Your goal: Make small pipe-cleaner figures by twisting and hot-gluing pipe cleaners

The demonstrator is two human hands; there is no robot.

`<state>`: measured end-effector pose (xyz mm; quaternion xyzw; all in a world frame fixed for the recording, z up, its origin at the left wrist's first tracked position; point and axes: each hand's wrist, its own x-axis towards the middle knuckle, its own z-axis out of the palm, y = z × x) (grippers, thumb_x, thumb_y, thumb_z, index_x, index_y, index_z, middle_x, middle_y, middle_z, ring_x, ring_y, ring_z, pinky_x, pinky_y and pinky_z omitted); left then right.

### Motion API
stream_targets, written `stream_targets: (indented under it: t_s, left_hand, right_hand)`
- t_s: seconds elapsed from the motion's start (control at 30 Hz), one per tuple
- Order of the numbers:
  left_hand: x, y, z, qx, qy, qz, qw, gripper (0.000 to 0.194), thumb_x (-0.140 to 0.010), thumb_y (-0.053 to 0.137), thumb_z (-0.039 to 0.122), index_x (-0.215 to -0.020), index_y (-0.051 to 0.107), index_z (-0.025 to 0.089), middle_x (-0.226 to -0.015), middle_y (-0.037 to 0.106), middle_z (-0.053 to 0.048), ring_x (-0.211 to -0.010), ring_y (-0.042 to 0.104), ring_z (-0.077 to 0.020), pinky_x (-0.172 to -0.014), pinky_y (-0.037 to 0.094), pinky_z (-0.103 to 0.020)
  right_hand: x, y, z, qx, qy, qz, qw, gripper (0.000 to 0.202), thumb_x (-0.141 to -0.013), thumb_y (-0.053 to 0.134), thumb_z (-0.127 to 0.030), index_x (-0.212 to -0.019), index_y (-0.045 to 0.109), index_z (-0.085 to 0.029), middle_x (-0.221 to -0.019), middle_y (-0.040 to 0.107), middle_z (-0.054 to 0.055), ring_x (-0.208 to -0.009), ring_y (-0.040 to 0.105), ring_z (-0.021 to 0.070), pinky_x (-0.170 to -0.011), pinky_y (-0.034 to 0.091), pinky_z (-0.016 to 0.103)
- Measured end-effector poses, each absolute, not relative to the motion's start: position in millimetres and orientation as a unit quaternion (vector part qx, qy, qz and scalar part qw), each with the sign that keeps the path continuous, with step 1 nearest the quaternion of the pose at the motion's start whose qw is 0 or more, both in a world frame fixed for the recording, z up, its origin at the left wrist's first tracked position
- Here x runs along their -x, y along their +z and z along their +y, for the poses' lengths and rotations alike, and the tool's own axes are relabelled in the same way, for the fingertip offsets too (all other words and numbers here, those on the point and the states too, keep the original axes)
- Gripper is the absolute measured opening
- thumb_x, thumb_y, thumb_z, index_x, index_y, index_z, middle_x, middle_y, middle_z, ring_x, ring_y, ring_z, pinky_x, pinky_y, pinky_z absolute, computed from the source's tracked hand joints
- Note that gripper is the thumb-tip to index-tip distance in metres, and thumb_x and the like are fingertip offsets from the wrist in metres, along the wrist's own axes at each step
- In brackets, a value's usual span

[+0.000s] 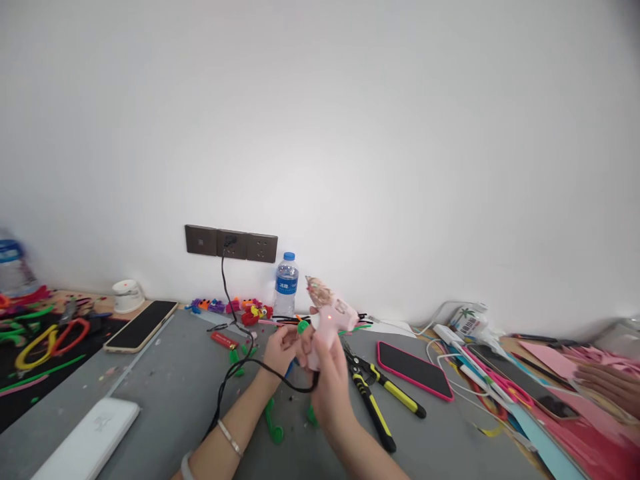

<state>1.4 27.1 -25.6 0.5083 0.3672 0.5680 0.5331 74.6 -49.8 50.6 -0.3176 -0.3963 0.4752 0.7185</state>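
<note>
My right hand (330,390) is wrapped round the handle of a pale pink hot glue gun (327,327). Its stained nozzle points up and to the left, and a small red light glows on its body. Close beside it, my left hand (279,350) pinches with its fingertips at a small green pipe-cleaner coil (303,327); the fingers partly hide it. A black cord (267,368) runs from the gun across my left wrist. More green curled pieces (273,423) lie on the grey mat below my hands.
Yellow-and-black pliers (373,397) and a pink-cased phone (415,370) lie at right. A water bottle (287,287) stands by the wall below the socket panel (231,243). Another phone (143,327), scissors (53,343) and a white power bank (90,437) are at left. Another person's hand (610,387) rests far right.
</note>
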Motion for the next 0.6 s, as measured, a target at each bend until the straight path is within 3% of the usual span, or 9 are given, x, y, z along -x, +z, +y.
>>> stream_targets:
  t_s: [0.17, 0.37, 0.5, 0.6]
  left_hand:
    - [2, -29, 33, -0.512, 0.561, 0.364, 0.540, 0.039, -0.062, 0.077, 0.043, -0.087, 0.067, 0.015, -0.082, 0.076, -0.009, -0.073, 0.070, -0.0237, -0.050, 0.052, -0.026]
    - [10, -29, 37, -0.537, 0.572, 0.368, 0.498, 0.033, -0.066, 0.075, 0.040, -0.086, 0.067, 0.015, -0.082, 0.074, -0.008, -0.077, 0.069, -0.0233, -0.056, 0.053, -0.027]
    - [14, -28, 39, -0.529, 0.597, 0.382, 0.468, 0.032, -0.065, 0.075, 0.039, -0.086, 0.067, 0.016, -0.085, 0.075, -0.008, -0.084, 0.069, -0.0248, -0.071, 0.055, -0.033]
    - [14, -28, 38, -0.539, 0.605, 0.387, 0.440, 0.028, -0.067, 0.073, 0.038, -0.084, 0.068, 0.016, -0.085, 0.075, -0.009, -0.085, 0.069, -0.0254, -0.074, 0.055, -0.034]
  right_hand:
    - [-113, 29, -56, 0.333, 0.504, -0.346, 0.717, 0.038, -0.085, 0.054, -0.054, -0.072, 0.048, -0.019, -0.050, 0.038, -0.009, -0.038, 0.031, 0.0058, -0.038, 0.027, 0.018]
    - [-118, -8, -53, 0.394, 0.514, -0.442, 0.621, 0.054, -0.074, 0.060, -0.067, -0.056, 0.043, -0.019, -0.043, 0.037, -0.008, -0.033, 0.033, 0.0042, -0.034, 0.021, 0.017]
    - [-120, -8, -50, 0.405, 0.513, -0.438, 0.617, 0.051, -0.073, 0.060, -0.067, -0.074, 0.053, -0.017, -0.043, 0.038, -0.010, -0.031, 0.029, 0.0040, -0.032, 0.024, 0.017]
    - [-123, -6, -50, 0.418, 0.528, -0.435, 0.598, 0.054, -0.072, 0.061, -0.068, -0.084, 0.054, -0.016, -0.042, 0.037, -0.012, -0.029, 0.029, 0.0040, -0.030, 0.025, 0.017]
